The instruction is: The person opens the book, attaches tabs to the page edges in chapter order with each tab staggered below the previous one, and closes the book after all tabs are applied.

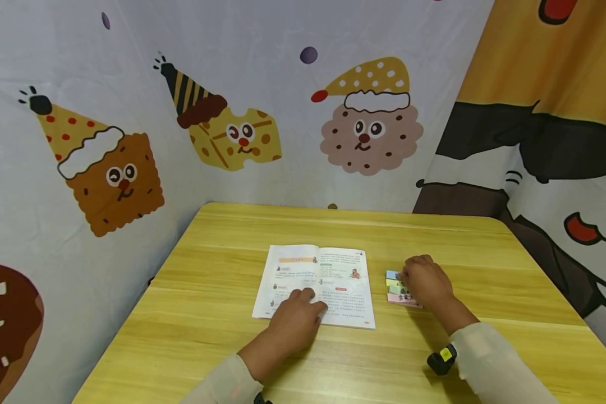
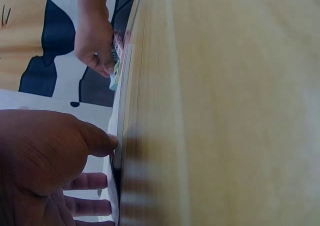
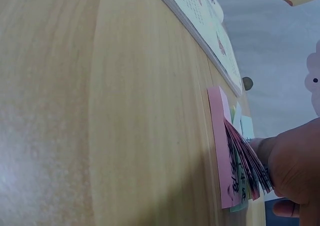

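An open book with printed text and small pictures lies flat on the table. My left hand rests on its lower middle near the fold, fingers spread; in the left wrist view its thumb touches the book's near edge. To the right is a pad of sticky notes in blue, yellow, green and pink strips with dark writing. My right hand pinches the notes at the far, blue end. Up close, several pink-edged leaves fan up from the pink strip. The right fingertips are partly hidden.
The light wooden table runs back to a cloth backdrop printed with cartoon snacks. A black wrist camera is strapped by the right sleeve.
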